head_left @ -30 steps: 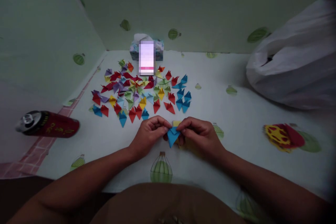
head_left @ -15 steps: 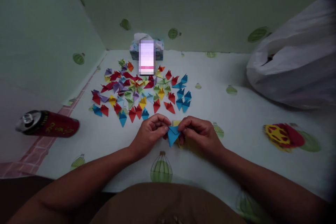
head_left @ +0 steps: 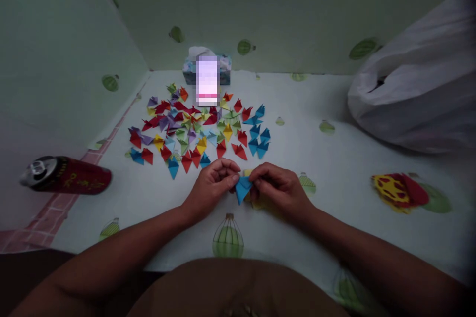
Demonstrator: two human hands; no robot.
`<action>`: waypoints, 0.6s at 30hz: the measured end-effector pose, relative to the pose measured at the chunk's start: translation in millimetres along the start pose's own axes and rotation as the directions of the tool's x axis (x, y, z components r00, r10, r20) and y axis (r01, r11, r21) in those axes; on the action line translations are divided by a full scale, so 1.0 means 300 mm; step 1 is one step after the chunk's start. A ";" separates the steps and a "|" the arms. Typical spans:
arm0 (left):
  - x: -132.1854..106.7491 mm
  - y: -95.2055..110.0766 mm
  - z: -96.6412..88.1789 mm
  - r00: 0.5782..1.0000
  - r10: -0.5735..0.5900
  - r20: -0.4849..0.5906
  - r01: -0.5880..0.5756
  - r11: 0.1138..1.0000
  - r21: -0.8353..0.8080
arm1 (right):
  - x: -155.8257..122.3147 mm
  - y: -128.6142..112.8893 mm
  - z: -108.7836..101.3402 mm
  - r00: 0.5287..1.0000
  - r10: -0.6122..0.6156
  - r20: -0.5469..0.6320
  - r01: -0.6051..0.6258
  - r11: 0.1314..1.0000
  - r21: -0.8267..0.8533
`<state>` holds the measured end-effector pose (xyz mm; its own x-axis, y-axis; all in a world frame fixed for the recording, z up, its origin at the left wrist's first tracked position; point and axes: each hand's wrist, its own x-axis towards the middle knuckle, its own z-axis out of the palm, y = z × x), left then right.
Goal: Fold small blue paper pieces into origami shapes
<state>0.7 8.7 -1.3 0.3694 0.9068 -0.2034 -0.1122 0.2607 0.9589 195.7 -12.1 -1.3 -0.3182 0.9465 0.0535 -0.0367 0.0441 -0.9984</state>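
Observation:
A piece of folded blue paper [head_left: 243, 190], pointed at its lower end, is pinched between both my hands just above the table. My left hand [head_left: 217, 183] grips its upper left side between thumb and fingers. On the upper right side, my right hand [head_left: 277, 185] pinches it in the same way, and its fingertips cover that edge. Beneath and behind the blue piece lies some yellow paper [head_left: 247, 173], mostly hidden by my right hand. Many small folded paper cranes [head_left: 188, 160] in red, blue, yellow, green and purple are spread beyond my hands.
A phone [head_left: 207, 79] with a blurred screen leans on a tissue box [head_left: 225, 70] at the back. A dark red can [head_left: 70, 175] stands at left. To the right are a white plastic bag [head_left: 409, 94] and a red and yellow item [head_left: 399, 192].
Both hands and the blue paper have shifted very slightly up and left. The paper's upper flap looks a little flatter under my right fingers.

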 end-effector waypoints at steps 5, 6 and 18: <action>-0.002 0.006 0.003 0.999 0.028 -0.026 -0.027 0.999 0.026 | 0.002 0.014 0.005 0.997 0.075 -0.001 -0.073 0.977 0.199; -0.003 0.008 0.004 0.999 0.036 -0.029 -0.036 0.999 0.031 | 0.003 0.018 0.005 0.997 0.081 0.002 -0.079 0.972 0.222; -0.006 0.002 0.008 0.978 0.206 -0.040 -0.201 0.974 0.106 | 0.001 0.026 0.008 0.995 0.095 0.020 -0.097 0.952 0.291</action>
<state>2.2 6.2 0.1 0.3009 0.9536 -0.0095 -0.0861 0.0371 0.9956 193.1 -12.1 -9.1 -0.3394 0.9397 -0.0413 -0.2800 -0.1428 -0.9493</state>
